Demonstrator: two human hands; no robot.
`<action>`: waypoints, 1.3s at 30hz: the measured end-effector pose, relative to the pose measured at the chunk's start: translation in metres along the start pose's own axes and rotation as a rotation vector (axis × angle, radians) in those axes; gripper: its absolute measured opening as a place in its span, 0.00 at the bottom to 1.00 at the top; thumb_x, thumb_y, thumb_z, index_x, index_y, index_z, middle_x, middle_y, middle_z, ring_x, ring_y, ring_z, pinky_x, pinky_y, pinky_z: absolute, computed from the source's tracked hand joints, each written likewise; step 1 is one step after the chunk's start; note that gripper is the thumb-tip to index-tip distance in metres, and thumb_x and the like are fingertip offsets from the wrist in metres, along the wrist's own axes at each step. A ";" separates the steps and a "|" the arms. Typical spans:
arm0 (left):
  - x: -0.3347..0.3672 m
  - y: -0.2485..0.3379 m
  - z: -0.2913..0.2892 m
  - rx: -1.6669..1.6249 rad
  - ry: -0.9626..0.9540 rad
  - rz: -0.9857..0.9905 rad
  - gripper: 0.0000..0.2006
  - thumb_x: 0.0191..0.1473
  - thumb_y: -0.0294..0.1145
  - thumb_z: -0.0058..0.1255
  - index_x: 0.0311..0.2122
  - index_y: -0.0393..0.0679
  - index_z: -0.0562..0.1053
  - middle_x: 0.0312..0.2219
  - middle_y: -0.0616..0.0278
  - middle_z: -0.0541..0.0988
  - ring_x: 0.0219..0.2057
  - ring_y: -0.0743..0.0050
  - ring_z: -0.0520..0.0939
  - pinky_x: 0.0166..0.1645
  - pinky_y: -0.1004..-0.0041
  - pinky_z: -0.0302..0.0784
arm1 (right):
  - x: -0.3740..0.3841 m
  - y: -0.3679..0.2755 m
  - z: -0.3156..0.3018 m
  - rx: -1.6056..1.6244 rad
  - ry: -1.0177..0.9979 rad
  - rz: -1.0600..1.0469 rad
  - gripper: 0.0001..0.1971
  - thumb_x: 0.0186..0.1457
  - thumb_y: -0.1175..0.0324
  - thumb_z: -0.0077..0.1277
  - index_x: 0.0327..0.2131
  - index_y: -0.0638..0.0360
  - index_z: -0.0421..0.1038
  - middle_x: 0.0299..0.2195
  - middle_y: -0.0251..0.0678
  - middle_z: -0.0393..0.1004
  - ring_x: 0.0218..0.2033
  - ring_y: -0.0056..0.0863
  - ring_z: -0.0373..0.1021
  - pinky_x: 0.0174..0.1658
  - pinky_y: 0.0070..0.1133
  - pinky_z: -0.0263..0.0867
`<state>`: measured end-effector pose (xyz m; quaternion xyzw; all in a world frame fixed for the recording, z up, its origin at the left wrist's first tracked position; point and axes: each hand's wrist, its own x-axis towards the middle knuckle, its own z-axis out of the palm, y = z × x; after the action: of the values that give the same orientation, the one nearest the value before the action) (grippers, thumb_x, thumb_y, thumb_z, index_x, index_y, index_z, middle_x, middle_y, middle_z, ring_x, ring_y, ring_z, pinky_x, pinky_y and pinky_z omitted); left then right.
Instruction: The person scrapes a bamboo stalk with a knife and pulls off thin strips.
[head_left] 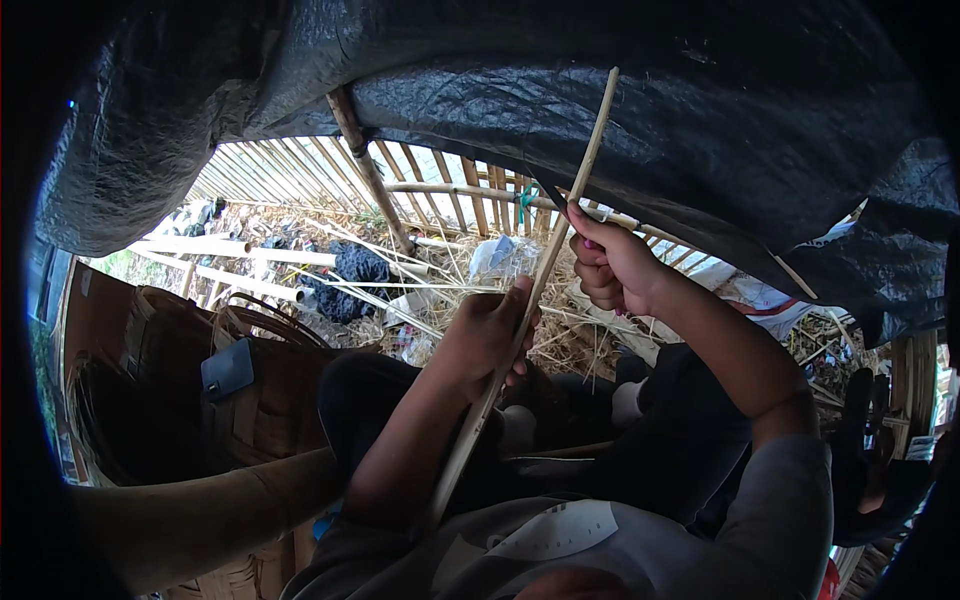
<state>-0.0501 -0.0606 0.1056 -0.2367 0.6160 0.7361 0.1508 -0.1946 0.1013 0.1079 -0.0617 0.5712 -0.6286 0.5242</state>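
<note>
A long, pale bamboo strip (560, 232) slants from my lap up toward the dark sheeting overhead. My left hand (478, 338) is closed around its lower half, thumb pointing up along it. Higher up, my right hand (618, 264) is closed at the strip's right side, with the fingers curled and the thumb toward the strip. A thin dark knife blade (552, 192) juts out past the strip on its left, just above the right thumb. Its handle is hidden within the right fist. The strip's lower end lies against my grey shirt.
Black plastic sheeting (680, 110) hangs low above. Ahead stand a slatted bamboo fence (420, 180) and a leaning pole (370, 175). Shavings (575, 335) litter the ground. Woven baskets (270, 400) with a phone-like flat object (228, 370) and a thick bamboo pole (200, 520) are at left.
</note>
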 end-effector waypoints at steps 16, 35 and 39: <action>0.002 0.001 0.004 0.017 0.015 -0.006 0.26 0.62 0.55 0.40 0.25 0.40 0.71 0.14 0.67 0.69 0.09 0.80 0.69 0.10 0.80 0.63 | -0.016 0.010 0.008 0.082 -0.013 0.018 0.30 0.62 0.37 0.31 0.14 0.44 0.45 0.09 0.20 0.40 0.08 0.15 0.35 0.13 0.19 0.32; 0.011 0.001 0.001 0.013 0.019 0.018 0.27 0.60 0.57 0.43 0.26 0.38 0.72 0.14 0.65 0.70 0.09 0.79 0.70 0.11 0.79 0.64 | -0.028 0.009 0.012 0.062 -0.026 0.091 0.30 0.63 0.37 0.30 0.13 0.45 0.46 0.09 0.21 0.40 0.08 0.16 0.35 0.12 0.19 0.33; 0.011 0.001 0.002 0.018 0.017 0.011 0.27 0.60 0.57 0.43 0.26 0.38 0.72 0.14 0.65 0.71 0.09 0.79 0.71 0.11 0.79 0.64 | -0.029 0.017 0.007 0.118 -0.082 0.113 0.30 0.63 0.38 0.31 0.14 0.45 0.46 0.08 0.21 0.40 0.08 0.16 0.36 0.12 0.19 0.33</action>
<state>-0.0599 -0.0599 0.1011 -0.2382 0.6253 0.7291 0.1439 -0.1673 0.1213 0.1119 -0.0241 0.5140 -0.6275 0.5844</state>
